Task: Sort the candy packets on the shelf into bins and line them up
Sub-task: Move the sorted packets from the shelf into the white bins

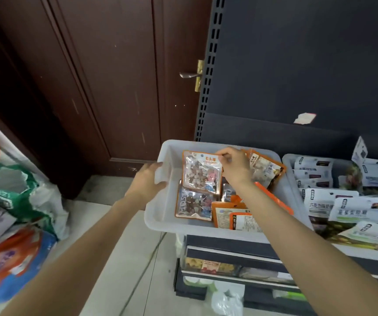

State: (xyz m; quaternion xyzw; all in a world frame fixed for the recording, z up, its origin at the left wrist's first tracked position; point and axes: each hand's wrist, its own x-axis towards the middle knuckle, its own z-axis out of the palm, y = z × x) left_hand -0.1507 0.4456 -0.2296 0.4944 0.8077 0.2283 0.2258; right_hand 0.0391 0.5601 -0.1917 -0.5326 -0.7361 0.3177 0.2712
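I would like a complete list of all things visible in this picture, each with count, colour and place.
Translucent white plastic bin: one, on the shelf, left.
Orange-edged candy packets: several, exact count unclear, inside that bin.
Second pale plastic bin: one, to its right.
White-and-black packets: many, in and around the second bin.
Dark brown wooden door: one, behind, left.
Dark metal shelf back panel: one, behind the bins.
Colourful bags: several, on the floor, left.
Left hand: holds the bin's left rim.
Right hand: its grip pinches the top candy packet.

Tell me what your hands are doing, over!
Left hand grips white bin rim. Right hand pinches orange candy packet top inside bin. Nothing in the way.
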